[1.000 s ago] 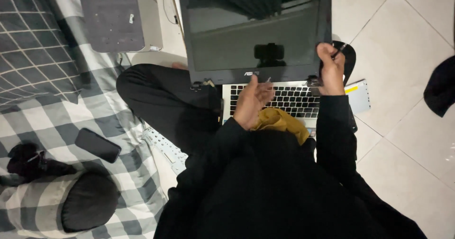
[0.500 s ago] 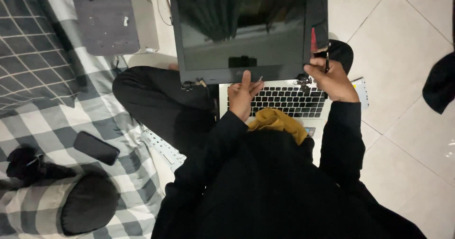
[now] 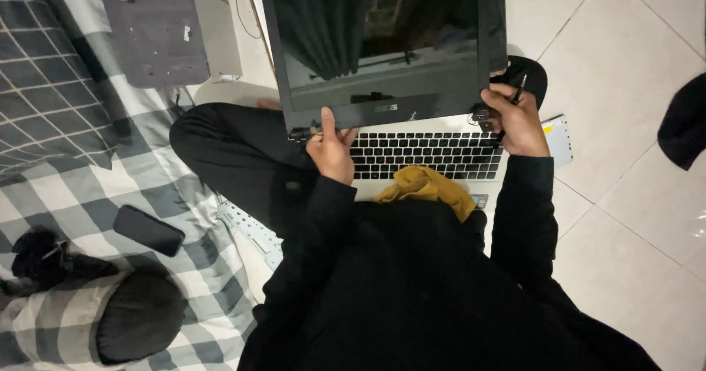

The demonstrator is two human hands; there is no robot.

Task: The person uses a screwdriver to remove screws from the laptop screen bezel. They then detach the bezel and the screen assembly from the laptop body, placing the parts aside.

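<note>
An open laptop (image 3: 430, 154) rests on my lap, its dark screen (image 3: 379, 44) standing up and its black keys on a pale base. My left hand (image 3: 332, 149) grips the lower left corner of the screen at the hinge. My right hand (image 3: 513, 117) presses on the lower right hinge corner and holds a thin dark tool (image 3: 511, 106) between its fingers. A mustard-yellow cloth (image 3: 426, 187) lies on the palm rest in front of the keys.
A checked blanket (image 3: 66, 202) covers the left, with a black phone (image 3: 148, 230), a dark cap (image 3: 140, 316) and a grey flat panel (image 3: 156, 29) on it. A pale metal strip (image 3: 250, 227) lies by my knee. White floor tiles (image 3: 632, 194) spread right.
The laptop screen has tilted further upright. My left hand slid from the keys to the left hinge corner, and my right hand dropped from the screen's right edge to the right hinge.
</note>
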